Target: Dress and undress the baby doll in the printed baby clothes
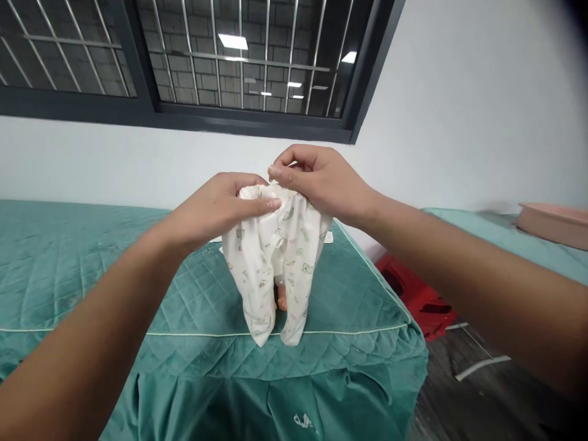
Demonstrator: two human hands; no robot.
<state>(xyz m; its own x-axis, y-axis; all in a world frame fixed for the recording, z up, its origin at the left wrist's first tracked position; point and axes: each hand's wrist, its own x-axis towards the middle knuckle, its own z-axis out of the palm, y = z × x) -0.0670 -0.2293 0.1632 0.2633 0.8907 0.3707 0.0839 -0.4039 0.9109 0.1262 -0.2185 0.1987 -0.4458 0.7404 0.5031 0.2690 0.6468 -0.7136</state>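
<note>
White baby pants (pixel 296 263) with a small green and yellow print hang upright in front of me, their two legs pointing down. My left hand (pixel 229 199) pinches the waistband on its left side, thumb in front. Higher and to the right, my right hand (pixel 316 177) grips the top edge between thumb and fingers. Behind the pants, mostly hidden, part of a skin-coloured doll (pixel 282 297) shows between the legs on the bed. Bits of white cloth peek out on either side of the pants.
A green quilted cover (pixel 193 306) spreads over the bed. To the right stand a red plastic stool (pixel 416 300) and a pink basin (pixel 554 223) on another green-covered surface. A barred window (pixel 248 61) is set in the white wall behind.
</note>
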